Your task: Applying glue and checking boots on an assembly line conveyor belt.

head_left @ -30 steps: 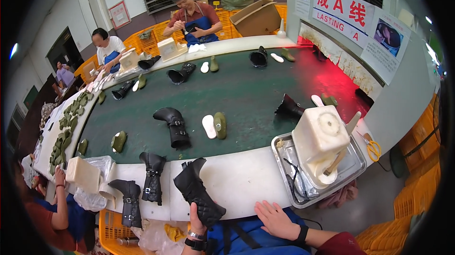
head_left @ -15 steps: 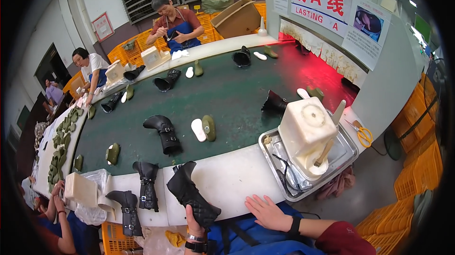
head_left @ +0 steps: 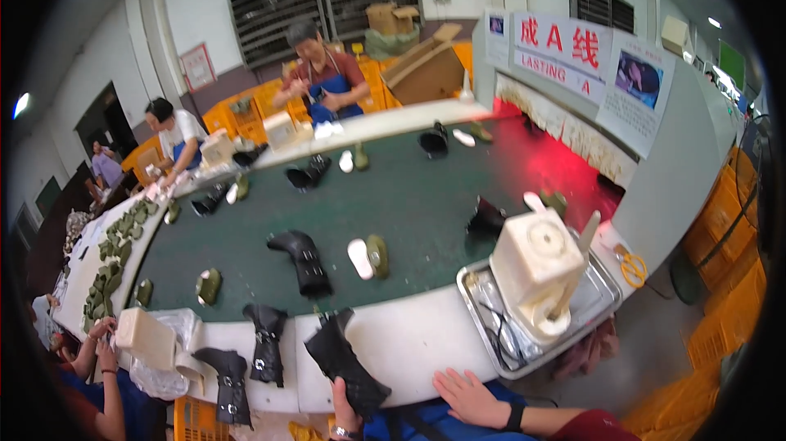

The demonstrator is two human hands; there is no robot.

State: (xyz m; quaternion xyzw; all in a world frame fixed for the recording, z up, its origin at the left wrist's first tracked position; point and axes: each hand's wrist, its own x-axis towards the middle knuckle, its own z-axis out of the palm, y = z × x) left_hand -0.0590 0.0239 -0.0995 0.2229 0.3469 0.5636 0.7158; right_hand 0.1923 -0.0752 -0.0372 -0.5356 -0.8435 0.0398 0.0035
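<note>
My left hand grips a black boot with quilted texture by its shaft. The boot leans over the white table edge, its toe pointing up and away toward the green belt. To the right, my right hand lies palm down on the white surface, fingers spread, with nothing in it. Left of the held boot, two more black buckled boots lie, one boot further in and another boot at the edge. On the belt beyond are a black boot, a white insole and an olive-green shoe last.
A metal tray at right holds a cream glue container with a brush. Orange-handled scissors lie beyond it. Another cream container stands at left. Co-workers work across the green belt and at far left. Orange crates line the right.
The view has tilted up a little, so the scene sits lower in the picture. My left hand still holds the boot, and my right hand still rests flat on the table.
</note>
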